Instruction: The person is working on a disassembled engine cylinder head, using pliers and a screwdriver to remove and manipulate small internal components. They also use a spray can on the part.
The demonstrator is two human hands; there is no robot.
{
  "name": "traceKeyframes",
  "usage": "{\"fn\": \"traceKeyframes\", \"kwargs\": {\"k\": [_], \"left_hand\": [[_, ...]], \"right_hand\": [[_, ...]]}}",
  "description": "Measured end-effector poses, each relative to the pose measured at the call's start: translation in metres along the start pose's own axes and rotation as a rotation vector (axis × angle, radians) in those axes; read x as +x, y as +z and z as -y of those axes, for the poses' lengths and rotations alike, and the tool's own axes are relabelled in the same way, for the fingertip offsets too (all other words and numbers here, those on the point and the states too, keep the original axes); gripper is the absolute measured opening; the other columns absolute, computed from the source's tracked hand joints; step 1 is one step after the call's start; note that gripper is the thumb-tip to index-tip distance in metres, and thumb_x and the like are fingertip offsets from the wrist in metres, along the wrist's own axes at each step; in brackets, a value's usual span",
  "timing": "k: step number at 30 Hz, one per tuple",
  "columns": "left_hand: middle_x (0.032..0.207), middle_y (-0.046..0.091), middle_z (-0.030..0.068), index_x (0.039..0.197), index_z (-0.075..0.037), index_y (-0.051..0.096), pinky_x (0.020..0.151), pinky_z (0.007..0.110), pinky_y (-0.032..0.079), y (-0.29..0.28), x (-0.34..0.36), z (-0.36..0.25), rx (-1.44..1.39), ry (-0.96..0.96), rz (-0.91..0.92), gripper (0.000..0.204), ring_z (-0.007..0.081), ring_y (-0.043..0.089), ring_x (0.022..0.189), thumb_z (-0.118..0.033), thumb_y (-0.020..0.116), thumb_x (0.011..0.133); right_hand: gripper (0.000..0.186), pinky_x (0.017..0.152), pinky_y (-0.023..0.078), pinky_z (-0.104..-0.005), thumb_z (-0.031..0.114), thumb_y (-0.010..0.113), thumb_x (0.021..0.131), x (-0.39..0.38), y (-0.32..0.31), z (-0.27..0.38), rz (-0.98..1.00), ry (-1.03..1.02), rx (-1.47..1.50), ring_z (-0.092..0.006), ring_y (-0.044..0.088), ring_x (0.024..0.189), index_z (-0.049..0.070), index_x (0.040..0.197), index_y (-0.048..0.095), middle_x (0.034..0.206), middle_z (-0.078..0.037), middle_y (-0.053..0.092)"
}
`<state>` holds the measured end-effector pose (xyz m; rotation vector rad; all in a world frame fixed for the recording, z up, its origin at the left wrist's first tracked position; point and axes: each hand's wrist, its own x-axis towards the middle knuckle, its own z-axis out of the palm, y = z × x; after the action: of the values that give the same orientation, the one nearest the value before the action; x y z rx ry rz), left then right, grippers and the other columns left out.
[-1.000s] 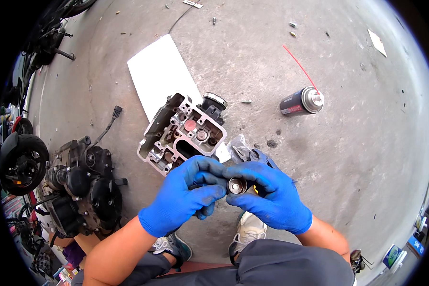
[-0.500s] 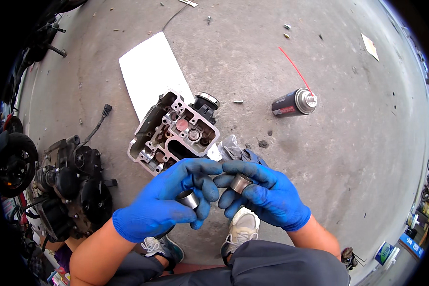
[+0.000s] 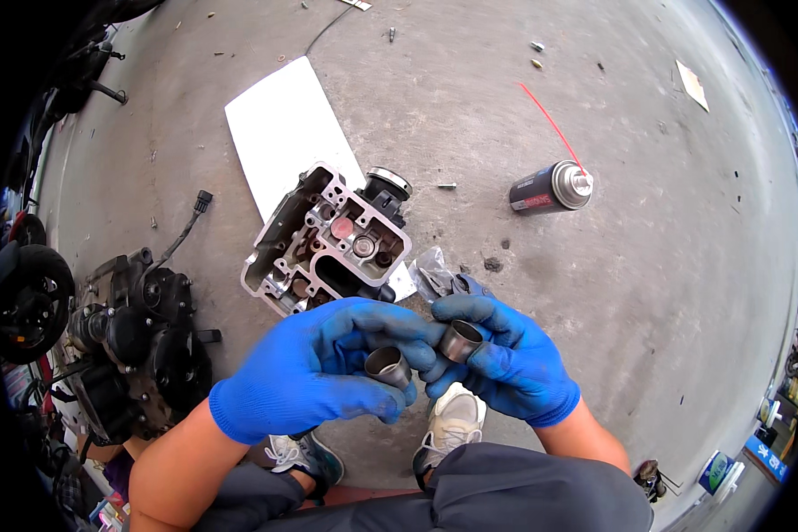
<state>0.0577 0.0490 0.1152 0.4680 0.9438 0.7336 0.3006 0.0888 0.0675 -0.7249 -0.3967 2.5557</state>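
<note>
My left hand (image 3: 315,368), in a blue glove with dark fingers, holds a steel bucket tappet (image 3: 388,367) between thumb and fingers, its hollow end tipped toward me. A similar bucket tappet (image 3: 460,341) is gripped in my right hand (image 3: 525,363), gloved alike, its open end facing up and left. The two tappets are close together but apart, and my left fingertips reach the right-hand one. Just beyond my hands lies a cylinder head (image 3: 377,215) with its cavities facing up; reddish and metallic round parts sit in it. My left hand overlaps its near edge.
Under the cylinder head lies a white sheet (image 3: 288,124). A spray can (image 3: 550,188) with a red straw stands at the right. Behind my right hand are a clear plastic bag (image 3: 432,273) and pliers-like tools. An engine (image 3: 137,341) rests at the left. Small bolts (image 3: 448,186) dot the concrete.
My left hand has moved right, bringing its tappet nearer the other and turning its hollow end more toward me. The right-hand tappet has shifted slightly right and tilted.
</note>
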Motion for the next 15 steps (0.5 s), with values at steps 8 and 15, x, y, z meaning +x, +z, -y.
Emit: {"fn": "traceKeyframes", "kwargs": {"k": [8, 15], "left_hand": [[0.12, 0.063, 0.0207, 0.134, 0.004, 0.052, 0.086, 0.042, 0.061, -0.002, 0.005, 0.01, -0.051, -0.016, 0.017, 0.06, 0.0292, 0.068, 0.104, 0.012, 0.073, 0.079], [0.119, 0.064, 0.0116, 0.134, 0.0, 0.055, 0.092, 0.034, 0.055, 0.006, 0.005, 0.022, 0.347, 0.148, -0.007, 0.062, 0.0186, 0.064, 0.11, 0.006, 0.079, 0.077]], "right_hand": [[0.046, 0.087, 0.056, -0.0364, 0.004, 0.065, 0.09, 0.001, -0.001, -0.001, -0.01, -0.056, -0.075, -0.0235, 0.066, 0.101, -0.004, 0.133, 0.051, 0.119, -0.015, 0.062], [0.03, 0.074, 0.053, -0.0314, 0.002, 0.061, 0.089, -0.005, -0.007, 0.003, 0.059, -0.01, -0.173, -0.0177, 0.062, 0.083, -0.003, 0.117, 0.056, 0.098, -0.01, 0.061]]}}
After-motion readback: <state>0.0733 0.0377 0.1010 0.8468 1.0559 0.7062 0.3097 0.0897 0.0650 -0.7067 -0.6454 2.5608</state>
